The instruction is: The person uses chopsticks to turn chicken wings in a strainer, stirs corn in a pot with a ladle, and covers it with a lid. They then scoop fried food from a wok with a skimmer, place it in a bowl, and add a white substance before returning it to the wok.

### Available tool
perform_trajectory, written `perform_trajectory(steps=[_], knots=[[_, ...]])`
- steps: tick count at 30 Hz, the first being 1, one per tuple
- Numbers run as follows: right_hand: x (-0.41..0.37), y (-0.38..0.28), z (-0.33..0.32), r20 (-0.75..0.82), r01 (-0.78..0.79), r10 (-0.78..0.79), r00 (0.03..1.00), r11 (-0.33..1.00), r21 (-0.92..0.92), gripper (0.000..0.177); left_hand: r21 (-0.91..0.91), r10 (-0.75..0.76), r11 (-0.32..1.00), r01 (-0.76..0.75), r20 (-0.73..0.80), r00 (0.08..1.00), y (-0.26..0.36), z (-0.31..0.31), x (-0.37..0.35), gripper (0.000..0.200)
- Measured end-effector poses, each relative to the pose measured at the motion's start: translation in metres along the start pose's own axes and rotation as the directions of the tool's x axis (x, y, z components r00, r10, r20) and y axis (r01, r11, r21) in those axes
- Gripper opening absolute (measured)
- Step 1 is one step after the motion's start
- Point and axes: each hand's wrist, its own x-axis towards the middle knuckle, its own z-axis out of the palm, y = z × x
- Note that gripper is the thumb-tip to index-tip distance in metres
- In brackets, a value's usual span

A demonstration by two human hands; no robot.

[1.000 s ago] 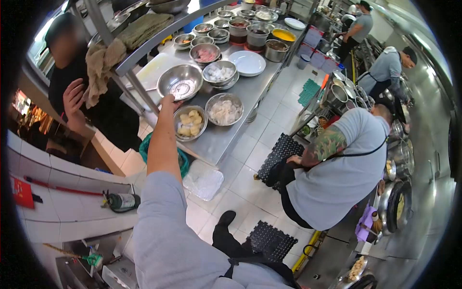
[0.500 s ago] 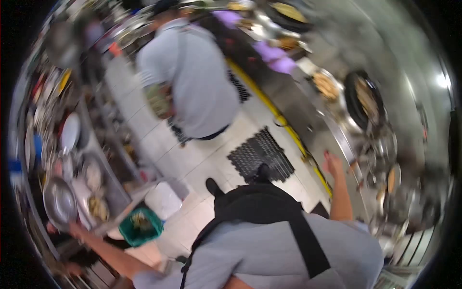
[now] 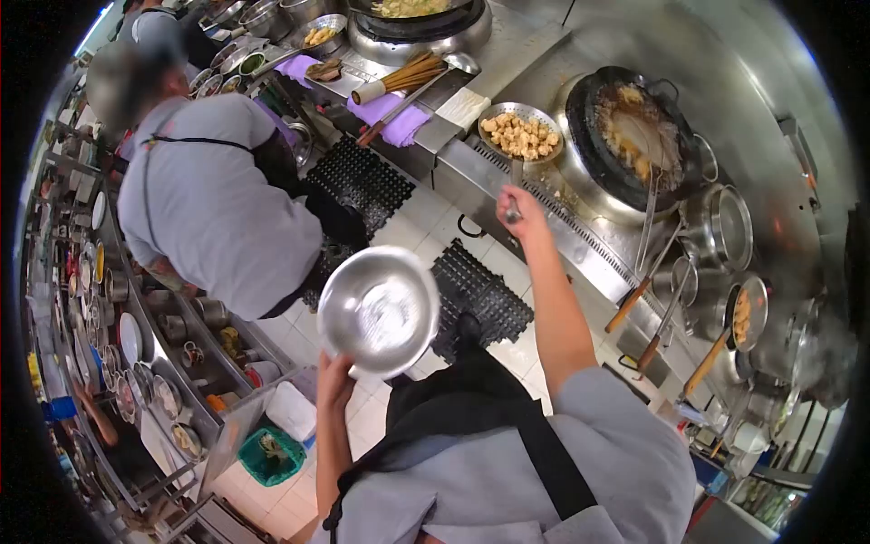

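Bowl (image 3: 379, 311) left, strainer (image 3: 542, 116) right

From the head view, I see the left hand (image 3: 335, 381) gripping the bowl's rim above white floor tiles (image 3: 421, 213); the right hand (image 3: 521, 213) clasps the strainer's handle (image 3: 517, 172), its pan near the wok (image 3: 583, 127) on the steel cooktop (image 3: 566, 195).

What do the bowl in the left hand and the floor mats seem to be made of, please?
The bowl looks like stainless steel, smoothly polished, from its silvery glints. The floor mats seem mostly dull black rubber, perhaps plastic, judging by their dark perforated grid.
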Motion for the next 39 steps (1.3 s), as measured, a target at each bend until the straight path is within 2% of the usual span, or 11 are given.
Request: perform_trajectory(steps=[8, 12, 14, 16, 19, 25, 31, 32, 33, 37, 39], knots=[[-0.196, -0.018, 0.103, -0.185, 0.114, -0.343, 0.921, 0.691, -0.714, 0.028, 0.057, 0.222, 0.966, -0.252, 0.318, 0.922, 0.042, 0.241, 0.136, 0.061], [-0.219, -0.001, 0.107, -0.199, 0.029, -0.503, 0.841, 0.409, -0.912, 0.038, -0.094, 0.161, 0.986, -0.135, 0.375, 0.913, 0.045, 0.321, 0.165, 0.061], [-0.212, 0.006, 0.077, -0.022, 0.082, -0.672, 0.741, 0.122, -0.989, 0.045, -0.125, 0.192, 0.98, -0.155, 0.394, 0.899, 0.043, 0.343, 0.164, 0.059], [-0.207, 0.005, 0.066, 0.426, 0.1, -0.755, 0.498, -0.438, -0.893, 0.062, -0.148, 0.183, 0.98, -0.131, 0.432, 0.883, 0.042, 0.349, 0.165, 0.056], [-0.229, -0.007, 0.086, -0.062, -0.166, -0.765, 0.641, -0.059, -0.984, 0.069, -0.14, 0.22, 0.975, -0.175, 0.453, 0.864, 0.036, 0.339, 0.166, 0.057], [-0.237, -0.025, 0.084, 0.02, -0.006, -0.785, 0.619, -0.03, -1.0, 0.063, -0.031, 0.136, 0.99, -0.135, 0.395, 0.908, 0.002, 0.283, 0.172, 0.056], [-0.144, -0.038, 0.035, -0.389, 0.088, -0.485, 0.783, 0.706, -0.703, 0.009, -0.165, 0.143, 0.982, -0.088, 0.361, 0.922, -0.04, 0.11, 0.123, 0.071], [-0.117, -0.053, -0.013, -0.257, 0.103, -0.297, 0.92, 0.813, -0.573, 0.029, -0.219, 0.167, 0.971, -0.092, 0.356, 0.92, -0.048, 0.069, 0.11, 0.075], [-0.095, -0.046, -0.011, -0.298, 0.089, -0.29, 0.909, 0.835, -0.542, 0.017, -0.295, 0.189, 0.951, -0.09, 0.325, 0.927, -0.041, 0.032, 0.089, 0.076], [-0.044, -0.051, -0.03, -0.119, 0.022, -0.071, 0.99, 0.929, -0.37, 0.028, -0.358, 0.216, 0.898, -0.255, -0.145, 0.965, 0.022, -0.124, -0.032, 0.07], [-0.062, -0.002, 0.045, -0.392, 0.08, -0.25, 0.885, 0.912, -0.401, 0.032, -0.187, 0.229, 0.932, -0.309, -0.356, 0.906, 0.024, -0.234, -0.058, 0.061]])
